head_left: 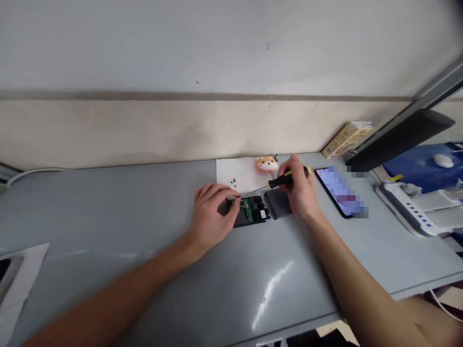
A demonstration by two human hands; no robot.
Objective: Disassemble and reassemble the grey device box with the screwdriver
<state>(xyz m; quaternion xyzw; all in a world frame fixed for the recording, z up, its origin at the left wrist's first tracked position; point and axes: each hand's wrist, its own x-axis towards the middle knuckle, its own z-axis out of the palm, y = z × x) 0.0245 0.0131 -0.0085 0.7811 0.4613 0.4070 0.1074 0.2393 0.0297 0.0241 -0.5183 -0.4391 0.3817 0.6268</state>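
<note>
Right hand (302, 193)'s wrapped around a black-and-yellow screwdriver (278, 181), left hand (213, 214)'s fingertips are bunched by its tip — can't tell if they're pinching anything — at the far left of an open black case (241, 219) mid-bench (162, 299), green circuit board (249, 211) showing, dark panel (279, 204) just right.

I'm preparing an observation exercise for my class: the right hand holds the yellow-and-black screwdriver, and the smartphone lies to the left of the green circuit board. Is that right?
Not quite: the smartphone lies to the right of the green circuit board, as the head view shows. The right hand does hold the yellow-and-black screwdriver.
</note>
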